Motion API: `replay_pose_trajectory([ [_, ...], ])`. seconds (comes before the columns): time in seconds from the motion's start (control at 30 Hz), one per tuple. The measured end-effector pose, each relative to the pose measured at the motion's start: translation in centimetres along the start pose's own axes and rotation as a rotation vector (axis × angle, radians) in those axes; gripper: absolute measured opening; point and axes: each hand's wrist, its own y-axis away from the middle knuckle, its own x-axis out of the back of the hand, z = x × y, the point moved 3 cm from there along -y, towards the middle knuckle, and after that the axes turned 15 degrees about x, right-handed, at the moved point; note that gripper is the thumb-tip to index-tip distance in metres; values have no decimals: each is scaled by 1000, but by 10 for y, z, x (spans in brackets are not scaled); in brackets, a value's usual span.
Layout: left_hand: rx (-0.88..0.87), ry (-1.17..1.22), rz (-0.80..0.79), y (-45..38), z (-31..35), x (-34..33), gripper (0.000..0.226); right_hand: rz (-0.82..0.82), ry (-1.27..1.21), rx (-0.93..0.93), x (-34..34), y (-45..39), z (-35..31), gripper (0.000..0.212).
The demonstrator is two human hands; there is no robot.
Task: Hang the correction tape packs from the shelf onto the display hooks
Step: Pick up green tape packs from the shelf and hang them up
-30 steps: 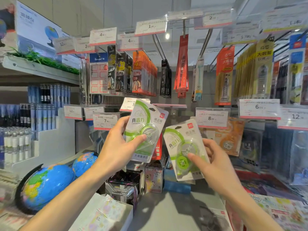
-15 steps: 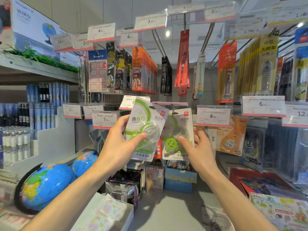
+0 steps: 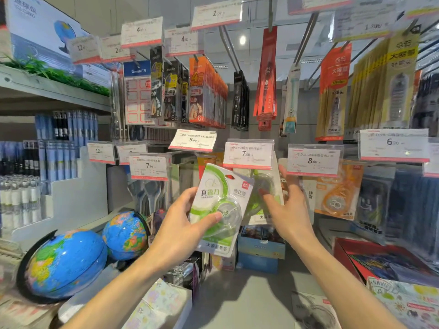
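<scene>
Head view: left hand (image 3: 177, 230) pinches a green tape pack (image 3: 219, 207), thumb on its blister, tilted. Right hand (image 3: 288, 210) grips a second pack (image 3: 262, 198) up under the 7.90 tag (image 3: 248, 154); top hidden, hook unseen, blurry. Two globes (image 3: 71, 260) on the grey shelf (image 3: 249, 298) left.

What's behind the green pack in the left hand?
Behind the pack in the left hand sits a second green pack, held by the right hand under the 7.90 price tag. Its left part and the hook are covered.
</scene>
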Motion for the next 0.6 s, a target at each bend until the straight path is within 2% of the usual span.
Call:
replay_pose_trajectory([
  [0.13,42,15,27,-16,-9,-2,43,-28,43,10,0,-6,7,23],
  [0.23,58,-2,36,-31,-10,1,47,-68,87,-26,-6,-10,15,59],
  [0.37,84,-9,65,-45,-18,0,74,-161,250,-25,-18,-17,26,77],
  [0.4,88,-4,62,-48,-21,0,68,-187,285,-28,-21,-18,29,77],
  [0.47,98,-2,54,-53,-27,0,40,-189,300,-45,-26,-21,35,75],
  [0.6,100,27,67,-55,-36,0,30,-205,295,-77,-27,-22,37,72],
])
